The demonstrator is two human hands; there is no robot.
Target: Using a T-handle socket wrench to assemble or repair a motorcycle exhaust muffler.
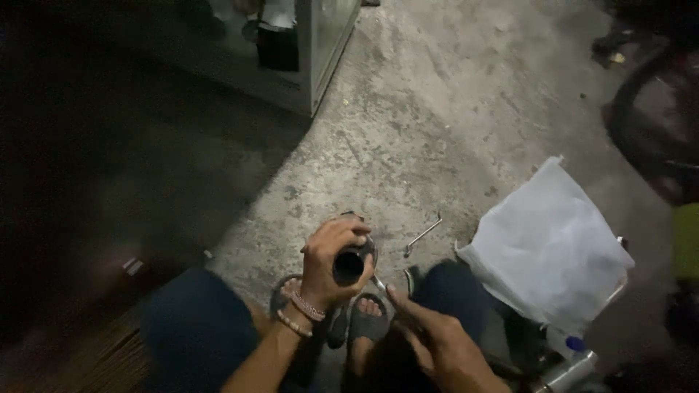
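Gripping dark tube (pixel 349 266), open end facing up toward camera, left hand (pixel 328 266), right hand (pixel 437 342) seemingly pinching thin tool (pixel 380 284)

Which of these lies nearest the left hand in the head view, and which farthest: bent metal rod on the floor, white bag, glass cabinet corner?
From the left hand, which grips a dark cylinder:
1. Bent metal rod, on the concrete just to its right.
2. White bag, farther right, beside the knee.
3. Glass cabinet corner, far up the frame, across the floor.
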